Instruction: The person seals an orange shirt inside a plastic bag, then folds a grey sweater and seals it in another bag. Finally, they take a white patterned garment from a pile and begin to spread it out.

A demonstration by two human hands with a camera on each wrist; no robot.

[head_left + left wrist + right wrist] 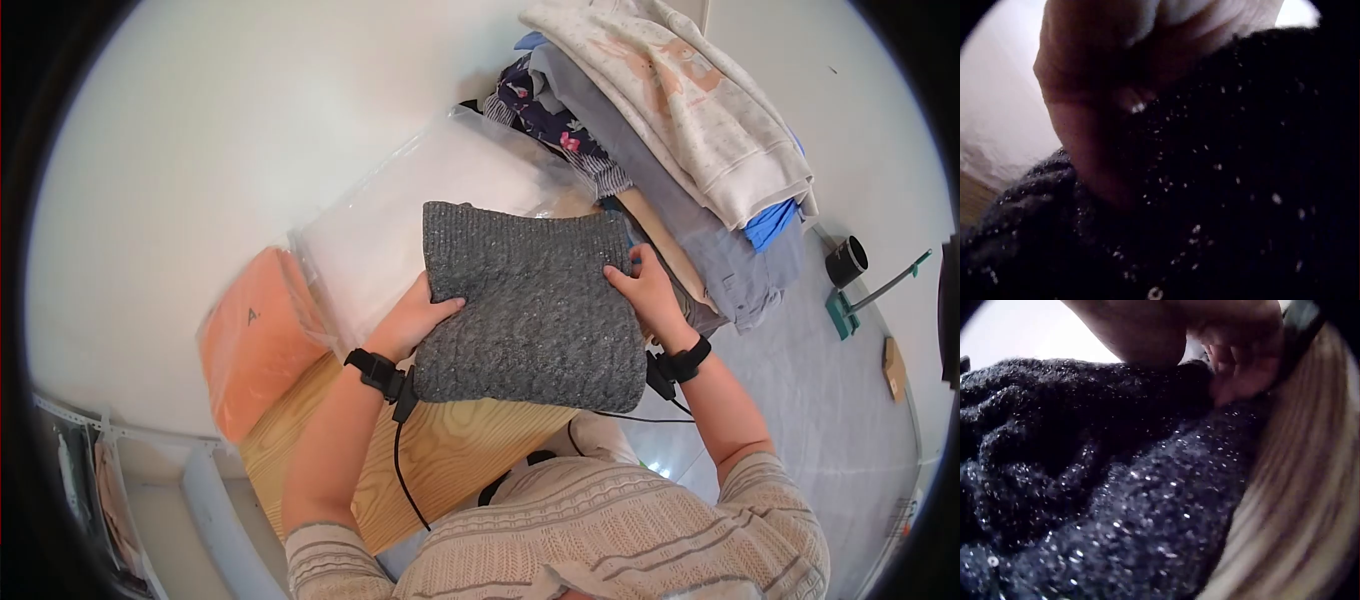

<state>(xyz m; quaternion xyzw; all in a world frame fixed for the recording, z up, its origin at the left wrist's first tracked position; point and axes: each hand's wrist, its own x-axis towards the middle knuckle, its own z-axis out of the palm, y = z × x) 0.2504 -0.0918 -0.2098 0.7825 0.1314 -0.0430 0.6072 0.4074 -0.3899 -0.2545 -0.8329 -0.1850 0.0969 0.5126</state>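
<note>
A folded dark grey knitted sweater (530,300) with light flecks and a ribbed upper edge is held up between both hands, above the wooden table. My left hand (412,315) grips its left side, thumb lying on the front and fingers hidden behind the knit. At the right side my right hand (648,295) pinches the edge, its thumb in front. Dark knit fills most of the left wrist view, with the left hand (1104,87) at the top. In the right wrist view, curled fingertips of the right hand (1235,356) show at the sweater's edge.
Behind the sweater lies a clear plastic bag (380,225) on the wooden table (400,470). An orange bagged item (262,335) stands at the left. Piled clothes (690,120) rise at the back right. A black cup-like object (846,262) is by the right wall.
</note>
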